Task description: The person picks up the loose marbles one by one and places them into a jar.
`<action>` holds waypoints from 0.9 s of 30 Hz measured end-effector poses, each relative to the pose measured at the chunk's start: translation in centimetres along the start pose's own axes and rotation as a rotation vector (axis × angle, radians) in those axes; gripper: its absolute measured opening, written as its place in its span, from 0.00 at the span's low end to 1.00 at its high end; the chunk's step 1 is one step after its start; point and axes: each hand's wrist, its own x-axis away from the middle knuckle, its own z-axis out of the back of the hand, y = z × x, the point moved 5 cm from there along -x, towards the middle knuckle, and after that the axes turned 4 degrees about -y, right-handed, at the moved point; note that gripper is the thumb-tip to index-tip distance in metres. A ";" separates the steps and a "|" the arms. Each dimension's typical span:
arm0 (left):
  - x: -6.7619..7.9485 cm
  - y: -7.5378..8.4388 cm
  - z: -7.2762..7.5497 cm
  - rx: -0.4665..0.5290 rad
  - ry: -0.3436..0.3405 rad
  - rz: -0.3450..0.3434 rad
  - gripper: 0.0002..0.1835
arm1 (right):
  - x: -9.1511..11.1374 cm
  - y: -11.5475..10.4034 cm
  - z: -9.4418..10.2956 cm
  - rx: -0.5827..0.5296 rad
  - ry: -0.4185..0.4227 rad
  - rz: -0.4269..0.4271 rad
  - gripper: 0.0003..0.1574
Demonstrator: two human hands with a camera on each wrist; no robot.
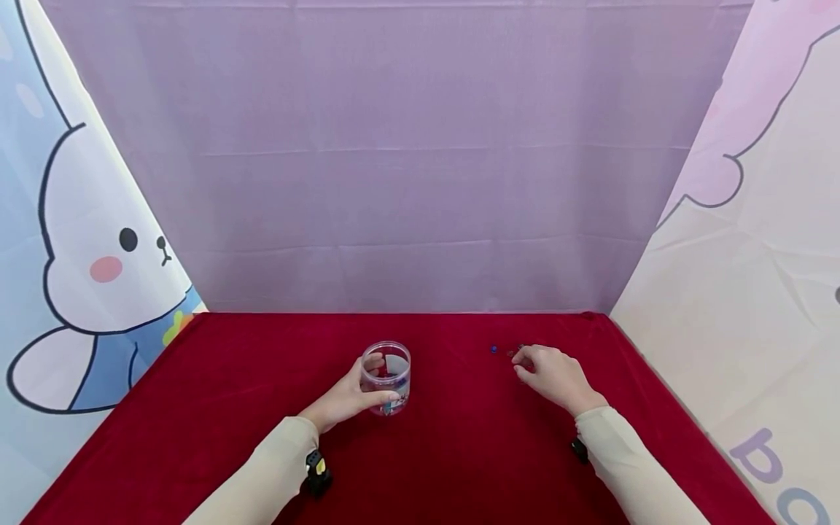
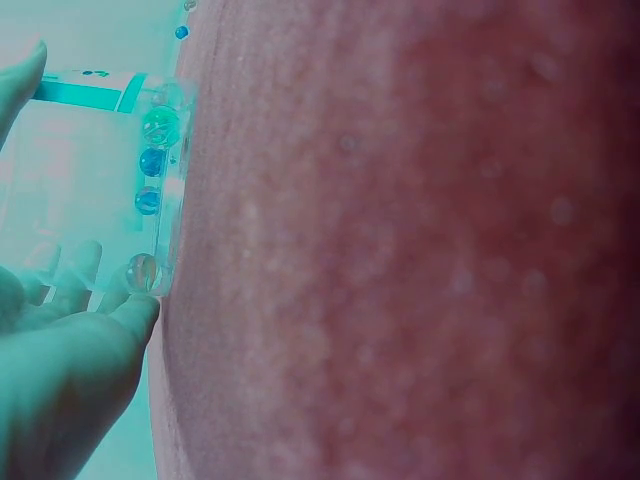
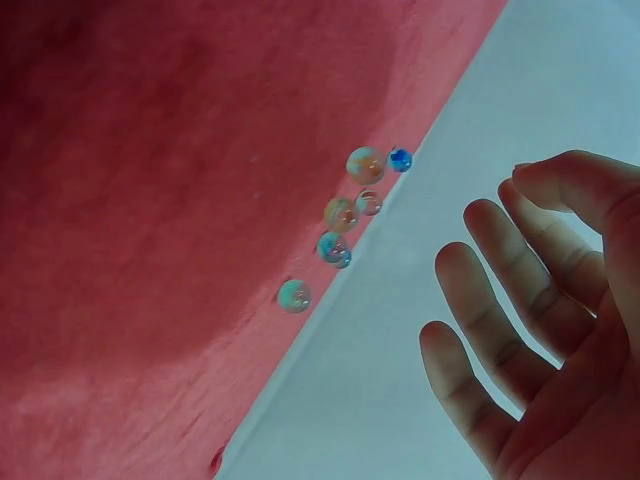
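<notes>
My left hand (image 1: 348, 396) grips a clear, round plastic jar (image 1: 403, 370), thumb on the near side and fingers round the far side. The jar stands upright on the red cloth. Several glass marbles (image 2: 160, 127), green, blue and clear, lie at its bottom in the left wrist view. My right hand (image 1: 554, 377) is low over the right part of the table, beside loose marbles. In the right wrist view its fingers are loosely bent and hold nothing. Several loose marbles (image 3: 341, 214) lie on the cloth in a rough line, apart from the fingertips.
A red velvet cloth (image 1: 453, 452) covers the table. Behind it hangs a purple curtain (image 1: 420, 182). Printed cartoon cloth panels stand at the left (image 1: 98, 219) and at the right (image 1: 755, 292). A blue marble (image 1: 494, 349) lies between the jar and my right hand.
</notes>
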 end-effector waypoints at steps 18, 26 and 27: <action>-0.2 -0.3 0.1 -0.014 0.000 0.007 0.51 | 0.0 1.6 -1.5 0.000 -0.103 -0.072 0.09; -0.2 -0.1 0.0 -0.020 -0.003 0.006 0.50 | 0.1 1.7 -1.8 0.013 -0.132 -0.085 0.09; -0.2 -0.1 0.0 -0.020 -0.002 0.002 0.50 | 0.1 1.7 -1.8 0.016 -0.135 -0.085 0.09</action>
